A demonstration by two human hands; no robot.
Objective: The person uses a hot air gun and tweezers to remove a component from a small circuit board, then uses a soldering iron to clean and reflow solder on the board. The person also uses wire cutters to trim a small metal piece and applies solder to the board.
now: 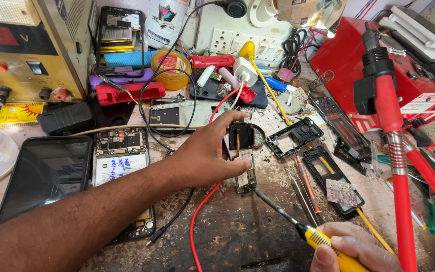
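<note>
Two hands work on a small circuit board (pixel 244 168) near the middle of the cluttered bench (pixel 237 236). The left hand (pixel 205 153) clamps the board and its dark upper module between thumb and fingers, holding it tilted against the bench top. The right hand (pixel 353 249) is closed around a yellow-handled screwdriver (pixel 298 226), whose tip meets the board's lower end. Risk, as judged: the tip may skip off and scratch the board or jab the left fingers if pressure rises while the grip is only pinching. A red wire (pixel 202 206) runs just beneath the board and could snag it. The tweezers (pixel 298 189) and a red-handled tool (pixel 308 184) lie just beside, where a slip could scatter them.
</note>
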